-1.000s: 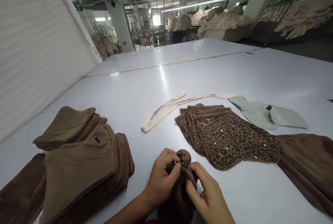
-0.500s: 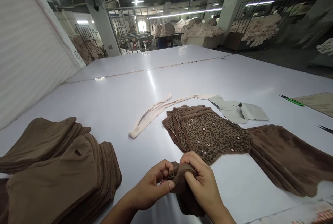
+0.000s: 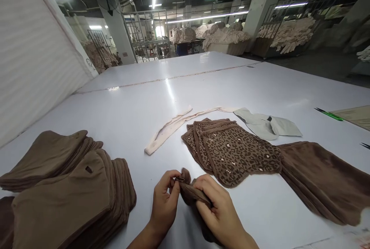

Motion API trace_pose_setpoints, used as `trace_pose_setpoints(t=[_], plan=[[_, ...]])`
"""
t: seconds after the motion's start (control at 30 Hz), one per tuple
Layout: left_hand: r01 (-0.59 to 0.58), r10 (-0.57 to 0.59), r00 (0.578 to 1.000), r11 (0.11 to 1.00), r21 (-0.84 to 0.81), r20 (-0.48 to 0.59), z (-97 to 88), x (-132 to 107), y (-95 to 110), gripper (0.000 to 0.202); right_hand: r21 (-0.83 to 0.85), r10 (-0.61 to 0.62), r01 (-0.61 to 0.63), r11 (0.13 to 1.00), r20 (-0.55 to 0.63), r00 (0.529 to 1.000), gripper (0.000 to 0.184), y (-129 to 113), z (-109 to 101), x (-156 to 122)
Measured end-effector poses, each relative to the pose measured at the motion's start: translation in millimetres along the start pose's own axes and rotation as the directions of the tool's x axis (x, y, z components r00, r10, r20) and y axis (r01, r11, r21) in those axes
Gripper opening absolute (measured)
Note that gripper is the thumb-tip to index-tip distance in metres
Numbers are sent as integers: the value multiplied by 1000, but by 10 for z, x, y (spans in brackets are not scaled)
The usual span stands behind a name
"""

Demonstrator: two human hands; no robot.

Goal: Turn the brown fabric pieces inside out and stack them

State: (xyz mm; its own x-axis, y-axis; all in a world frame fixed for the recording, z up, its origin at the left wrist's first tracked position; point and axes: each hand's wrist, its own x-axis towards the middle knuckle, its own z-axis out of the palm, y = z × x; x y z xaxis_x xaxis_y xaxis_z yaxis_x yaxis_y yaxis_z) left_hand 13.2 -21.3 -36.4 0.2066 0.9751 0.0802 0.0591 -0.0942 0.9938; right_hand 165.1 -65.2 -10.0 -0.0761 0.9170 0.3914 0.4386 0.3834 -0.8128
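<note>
Both my hands hold one bunched brown stocking piece (image 3: 189,193) just above the white table (image 3: 179,87), near its front edge. My left hand (image 3: 164,202) pinches its upper end with curled fingers. My right hand (image 3: 219,210) grips the lower part, fingers wrapped over the fabric. Just beyond my right hand lies a stack of leopard-print pieces (image 3: 234,152) whose plain brown legs (image 3: 320,179) trail off to the right.
A thick pile of plain brown pieces (image 3: 66,191) sits at the front left. A cream strip (image 3: 170,129) and grey-white pieces (image 3: 266,123) lie behind the leopard stack. A green pen (image 3: 329,115) and a board are at the right edge. A white wall runs along the left.
My hands have shifted a little on the brown piece; its end now sticks up between my fingers. The camera view has swung slightly.
</note>
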Motion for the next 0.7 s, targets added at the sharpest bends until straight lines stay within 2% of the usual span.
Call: trace_pose_setpoints(t=[0.07, 0.13, 0.2, 0.27, 0.3, 0.37, 0.5, 0.6, 0.63, 0.7], plan=[[42, -33, 995, 995, -93, 99, -30, 27, 48, 17, -13, 15, -15, 1000, -31, 999, 20, 51, -15, 8], [169, -102, 962, 950, -261, 254, -51, 38, 111, 22, -26, 49, -52, 998, -91, 995, 18, 131, -36, 29], [346, -162, 886, 855, -387, 435, -62, 34, 153, 29, -19, 90, -93, 995, -122, 988, 18, 220, -40, 61], [476, -196, 798, 785, -397, 570, -78, 37, 155, 38, 9, 123, -122, 992, -89, 988, 21, 290, -24, 86], [505, -208, 765, 781, -368, 610, -93, 49, 147, 40, 27, 135, -134, 991, -55, 989, 22, 311, -16, 90], [507, -228, 732, 812, -290, 642, -144, 104, 135, 43, 55, 155, -155, 986, 15, 988, 26, 323, -27, 78], [436, -241, 743, 882, -179, 625, -268, 274, 237, 40, 104, 163, -179, 978, 146, 976, 39, 258, -160, 37], [374, -233, 738, 923, -95, 634, -291, 363, 373, 37, 112, 279, -312, 943, 244, 929, 41, 184, -210, 62], [348, -231, 753, 935, -74, 616, -284, 381, 406, 37, 110, 318, -358, 927, 271, 908, 39, 163, -198, 78], [298, -229, 818, 953, -49, 528, -263, 401, 441, 34, 121, 348, -402, 908, 320, 881, 31, 127, -143, 105]])
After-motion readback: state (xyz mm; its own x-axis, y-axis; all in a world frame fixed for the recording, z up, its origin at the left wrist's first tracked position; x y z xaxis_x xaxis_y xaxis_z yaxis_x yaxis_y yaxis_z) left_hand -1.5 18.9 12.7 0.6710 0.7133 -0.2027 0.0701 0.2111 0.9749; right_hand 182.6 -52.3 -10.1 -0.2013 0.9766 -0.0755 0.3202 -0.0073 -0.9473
